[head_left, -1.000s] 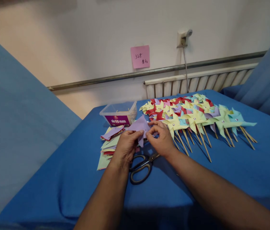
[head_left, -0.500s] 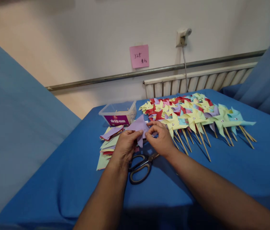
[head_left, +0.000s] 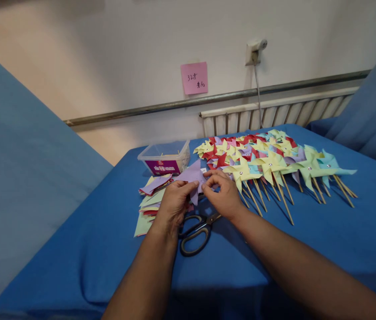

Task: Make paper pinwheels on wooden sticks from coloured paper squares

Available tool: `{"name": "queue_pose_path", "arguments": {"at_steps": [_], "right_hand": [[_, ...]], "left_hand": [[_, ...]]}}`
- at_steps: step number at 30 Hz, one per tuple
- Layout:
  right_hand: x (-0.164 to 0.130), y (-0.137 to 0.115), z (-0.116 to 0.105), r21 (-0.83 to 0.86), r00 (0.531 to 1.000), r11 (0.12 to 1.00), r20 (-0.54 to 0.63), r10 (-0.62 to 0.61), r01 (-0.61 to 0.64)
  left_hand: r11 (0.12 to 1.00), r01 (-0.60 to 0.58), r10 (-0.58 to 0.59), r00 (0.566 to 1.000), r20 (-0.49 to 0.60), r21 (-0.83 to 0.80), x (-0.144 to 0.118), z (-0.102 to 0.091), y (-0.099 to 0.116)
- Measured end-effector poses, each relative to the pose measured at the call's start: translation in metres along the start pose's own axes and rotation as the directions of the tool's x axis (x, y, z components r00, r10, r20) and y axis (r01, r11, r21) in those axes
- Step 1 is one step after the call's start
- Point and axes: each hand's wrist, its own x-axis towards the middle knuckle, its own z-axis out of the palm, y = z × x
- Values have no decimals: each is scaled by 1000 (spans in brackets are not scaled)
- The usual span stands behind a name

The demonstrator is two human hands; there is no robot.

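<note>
Leftmost, paper squares stacked on the blue worktop. Left hand, grip pinched on a purple paper piece held above scissors. Right hand, fingertips pinching the same piece. Finished pinwheels lie rightward.

Black-handled scissors lie on the blue tablecloth, with a stack of cut coloured paper squares to their left. Clear plastic box with a purple label behind it, rows of finished paper pinwheels on wooden sticks beside, pink sticky note on the wall.
</note>
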Motion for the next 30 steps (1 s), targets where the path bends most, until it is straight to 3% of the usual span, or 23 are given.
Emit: {"name": "queue_pose_path", "arguments": {"at_steps": [6, 9, 13, 17, 20, 23, 26, 30], "right_hand": [[5, -4, -10, 153, 991, 987, -109, 76, -59], [11, -7, -22, 135, 990, 991, -132, 43, -25], [15, -8, -30, 92, 996, 996, 93, -16, 7], [13, -4, -29, 42, 946, 995, 317, 69, -86], [11, -2, -26, 54, 921, 995, 385, 62, -89], [10, 0, -24, 92, 928, 991, 368, 59, -99], [9, 0, -19, 129, 939, 975, 318, 131, -179], [6, 2, -7, 310, 937, 887, 184, 296, -341]], "left_hand": [[966, -95, 109, 993, -42, 242, -3, -6, 6], [893, -182, 183, 982, 37, 412, -7, -9, 13], [807, -247, 182, 968, 173, 536, -13, -10, 21], [800, -260, 130, 955, 267, 541, -18, -9, 25], [779, -280, 120, 945, 305, 560, -17, -11, 25], [757, -277, 107, 946, 306, 592, -15, -13, 22], [762, -270, 133, 955, 265, 589, -12, -14, 19], [894, -251, 227, 968, 109, 370, -9, -7, 13]]}}
